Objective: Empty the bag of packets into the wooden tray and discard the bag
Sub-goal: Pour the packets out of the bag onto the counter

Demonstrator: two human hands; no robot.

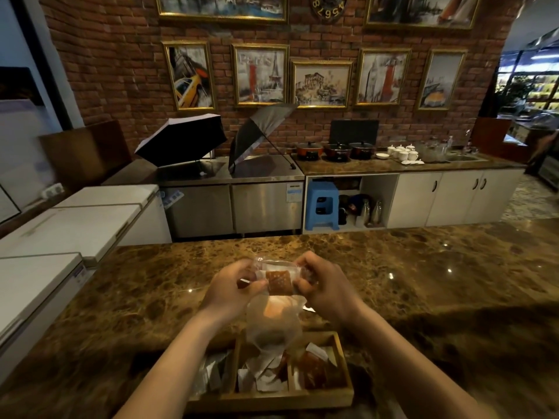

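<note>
Tray: we see the wooden tray (343, 367) nearest the camera on the bench (423, 282), divided into compartments; its left part is hidden behind the left forearm.
Tray contents: we count several packets (311, 371) lying in the compartments, white-wrapped ones in the middle, reddish-brown ones at the right; the image is too blurred for an exact count.
Bag: we find the clear plastic bag (273, 325) held in the air just above the far edge of the tray, its lower part hanging down and overlapping the middle compartment in view. We cannot tell whether it touches the tray.
Bag contents: we see one brown packet (279, 282) inside the upper part of the bag, between the two hands.
Left hand: our left hand (231, 287) grips the upper left edge of the bag, fingers (252, 286) clenched on the plastic.
Right hand: our right hand (322, 282) grips the upper right edge, fingers likewise pinching the bag.
Bench: brown marbled stone, glossy, extending well beyond the hands.
Far side: we note a blue stool (321, 205) under the rear counter, two open umbrellas (181, 140) on the steel unit, three lidded pots (337, 150), and framed pictures (260, 75) on the brick wall.
</note>
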